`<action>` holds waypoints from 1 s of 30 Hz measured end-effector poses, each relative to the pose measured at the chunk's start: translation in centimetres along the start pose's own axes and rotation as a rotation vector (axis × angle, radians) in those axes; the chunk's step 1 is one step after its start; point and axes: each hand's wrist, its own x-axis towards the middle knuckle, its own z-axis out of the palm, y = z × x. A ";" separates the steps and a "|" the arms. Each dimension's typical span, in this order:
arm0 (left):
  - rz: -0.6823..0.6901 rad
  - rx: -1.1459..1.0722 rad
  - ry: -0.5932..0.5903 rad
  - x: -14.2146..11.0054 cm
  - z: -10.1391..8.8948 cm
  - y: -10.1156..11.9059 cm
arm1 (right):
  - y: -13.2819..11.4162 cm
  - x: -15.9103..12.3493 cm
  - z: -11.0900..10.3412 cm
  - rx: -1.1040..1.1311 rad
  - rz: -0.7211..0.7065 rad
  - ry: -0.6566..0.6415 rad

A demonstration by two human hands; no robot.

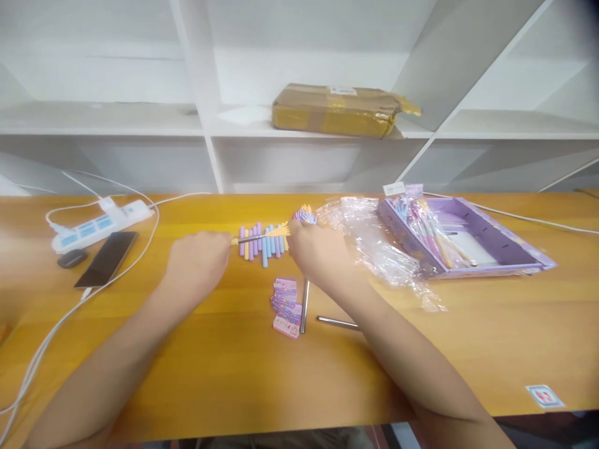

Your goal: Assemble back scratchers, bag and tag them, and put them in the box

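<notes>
My left hand [199, 255] is closed around the yellow handle of a thin telescopic stick [251, 239]. Its metal shaft points right and ends in a yellow, hand-like pronged head [279, 231]. My right hand [318, 249] is closed at that pronged end, its fingertips mostly hidden. Below the stick, several purple, yellow and blue handles [265, 251] lie side by side on the table. Just past my right hand is a bunch of coloured pronged heads [305, 214]. Pink and purple cards [286, 308] lie fanned beside a metal tube [305, 307]; another metal tube [337, 322] is partly behind my right forearm.
Crumpled clear plastic [379, 240] lies beside an open purple box [496, 265] holding wrapped sticks. At left are a power strip [105, 224], a phone [107, 259] and white cables. A taped carton [334, 111] rests on the shelf behind the wooden table [210, 386].
</notes>
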 end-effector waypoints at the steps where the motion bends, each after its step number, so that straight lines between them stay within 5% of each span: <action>1: -0.001 -0.003 -0.001 0.1 0.0 -0.1 | 0.1 0.0 -0.3 -0.006 0.006 -0.010; 12: -0.020 0.001 0.021 0.4 -0.2 -1.1 | 2.1 -0.3 -1.5 -0.018 0.055 -0.035; 21: -0.083 0.043 0.184 0.8 -0.9 -4.1 | 10.2 0.1 -2.4 0.009 0.341 0.065; 26: -0.173 0.087 0.209 0.3 -2.1 -6.3 | 15.7 -1.0 -3.9 0.267 0.454 0.023; 30: -0.180 0.066 0.208 0.1 -2.2 -5.8 | 15.3 -1.6 -4.2 0.284 0.420 0.095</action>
